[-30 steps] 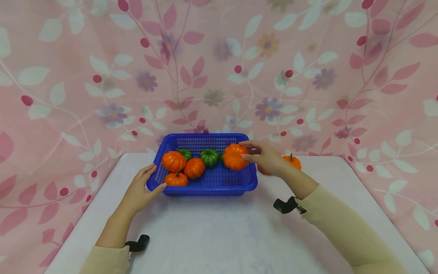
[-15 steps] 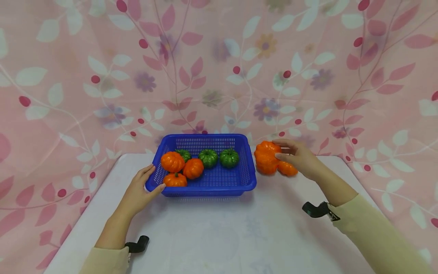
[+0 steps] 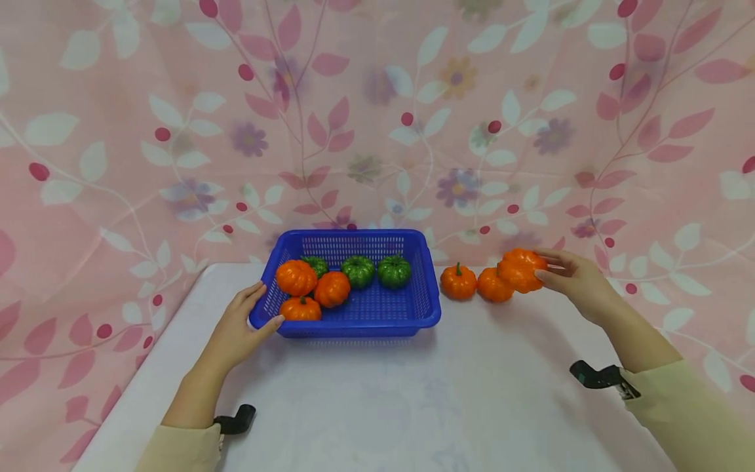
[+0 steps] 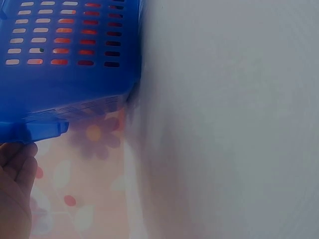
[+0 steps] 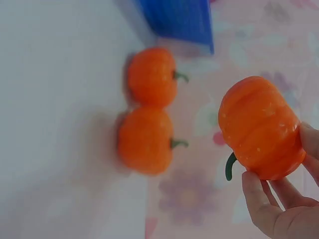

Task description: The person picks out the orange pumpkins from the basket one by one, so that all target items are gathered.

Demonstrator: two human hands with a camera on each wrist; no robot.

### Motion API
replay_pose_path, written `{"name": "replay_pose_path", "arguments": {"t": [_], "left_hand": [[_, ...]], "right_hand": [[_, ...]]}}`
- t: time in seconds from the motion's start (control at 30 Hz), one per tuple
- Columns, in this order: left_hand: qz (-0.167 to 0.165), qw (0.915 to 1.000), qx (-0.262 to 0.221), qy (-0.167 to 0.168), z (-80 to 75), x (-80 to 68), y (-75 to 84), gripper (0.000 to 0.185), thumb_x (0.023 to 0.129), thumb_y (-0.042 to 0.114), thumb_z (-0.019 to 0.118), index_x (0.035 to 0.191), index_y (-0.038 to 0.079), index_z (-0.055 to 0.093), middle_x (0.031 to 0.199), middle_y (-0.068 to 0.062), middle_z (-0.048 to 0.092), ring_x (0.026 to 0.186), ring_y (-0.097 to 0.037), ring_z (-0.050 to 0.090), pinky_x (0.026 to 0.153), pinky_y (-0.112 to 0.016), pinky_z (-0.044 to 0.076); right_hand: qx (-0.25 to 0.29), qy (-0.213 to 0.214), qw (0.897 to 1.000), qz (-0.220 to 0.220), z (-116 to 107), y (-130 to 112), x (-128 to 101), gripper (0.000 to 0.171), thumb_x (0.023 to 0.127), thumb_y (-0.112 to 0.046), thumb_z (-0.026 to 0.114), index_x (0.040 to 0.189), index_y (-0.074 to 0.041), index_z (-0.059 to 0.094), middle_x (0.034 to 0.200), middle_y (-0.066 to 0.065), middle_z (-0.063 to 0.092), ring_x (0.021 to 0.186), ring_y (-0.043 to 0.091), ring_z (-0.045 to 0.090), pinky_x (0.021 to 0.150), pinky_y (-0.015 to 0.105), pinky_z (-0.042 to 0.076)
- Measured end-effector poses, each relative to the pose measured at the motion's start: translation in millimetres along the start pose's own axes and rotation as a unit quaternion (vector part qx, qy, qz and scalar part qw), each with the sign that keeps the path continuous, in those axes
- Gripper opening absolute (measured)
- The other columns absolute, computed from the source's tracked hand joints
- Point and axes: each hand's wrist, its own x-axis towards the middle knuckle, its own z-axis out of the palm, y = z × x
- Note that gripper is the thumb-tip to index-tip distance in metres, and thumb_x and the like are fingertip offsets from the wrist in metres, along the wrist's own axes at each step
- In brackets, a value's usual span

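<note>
To the right of the blue plastic basket (image 3: 360, 326), the right hand (image 3: 569, 282) grips one glossy orange ribbed pumpkin (image 3: 519, 269); in the right wrist view, its green stem (image 5: 230, 169) points away from the basket, its long axis slanting. The left hand (image 3: 238, 328), fingers relaxed, touches the basket's left end. Inside are three orange pumpkins (image 3: 296, 278) and three green pumpkins (image 3: 358, 271).

It looks like a small recording booth: pink cloth (image 3: 377, 151) printed with leaves and flowers walls in a white bench (image 3: 377, 387) behind and at both sides, and black cameras (image 3: 596, 375) sit at both wrists. The building's kind cannot be told.
</note>
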Motion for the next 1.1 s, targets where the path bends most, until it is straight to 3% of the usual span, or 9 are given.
{"name": "replay_pose_path", "arguments": {"t": [0.17,0.27,0.4,0.7,1.1], "left_hand": [[-0.001,1.0,0.002,0.0,-0.9,0.3,0.8,0.087,0.091,0.049,0.07,0.154,0.001,0.035,0.159,-0.017,0.03,0.144,-0.045,0.028,0.11,-0.068,0.029],[0.0,1.0,0.003,0.0,-1.1,0.3,1.8,0.086,0.091,0.049,0.07,0.154,0.001,0.035,0.159,-0.017,0.03,0.144,-0.045,0.028,0.11,-0.068,0.029],[0.0,1.0,0.002,-0.001,-1.5,0.2,2.6,0.086,0.091,0.048,0.07,0.154,0.001,0.035,0.159,-0.018,0.03,0.144,-0.045,0.028,0.11,-0.069,0.028],[0.001,1.0,0.0,-0.002,-1.4,0.7,2.8,0.086,0.091,0.048,0.07,0.153,0.0,0.036,0.159,-0.018,0.03,0.144,-0.046,0.028,0.11,-0.069,0.028],[0.006,1.0,-0.002,0.005,0.3,0.6,0.1,0.086,0.09,0.046,0.072,0.152,-0.001,0.037,0.158,-0.019,0.031,0.143,-0.047,0.029,0.11,-0.069,0.028]], "right_hand": [[-0.036,0.022,0.999,0.033,-16,14,-4,0.065,0.101,-0.033,0.059,0.153,-0.003,0.036,0.15,0.03,0.039,0.131,0.049,0.045,0.088,0.017,0.052],[-0.05,0.03,0.997,0.046,-23,23,-5,0.065,0.101,-0.034,0.059,0.153,-0.002,0.036,0.149,0.031,0.04,0.13,0.05,0.045,0.09,0.022,0.053],[-0.06,0.036,0.996,0.054,-28,34,-3,0.065,0.101,-0.033,0.059,0.153,0.0,0.036,0.148,0.032,0.041,0.13,0.051,0.045,0.089,0.02,0.053],[-0.084,0.045,0.992,0.081,-35,64,13,0.062,0.103,-0.029,0.058,0.151,0.005,0.036,0.147,0.038,0.037,0.132,0.056,0.039,0.103,0.059,0.039],[-0.091,0.069,0.989,0.09,-25,89,39,0.052,0.102,-0.018,0.059,0.145,0.007,0.044,0.145,0.037,0.04,0.131,0.055,0.039,0.106,0.064,0.037]]}}
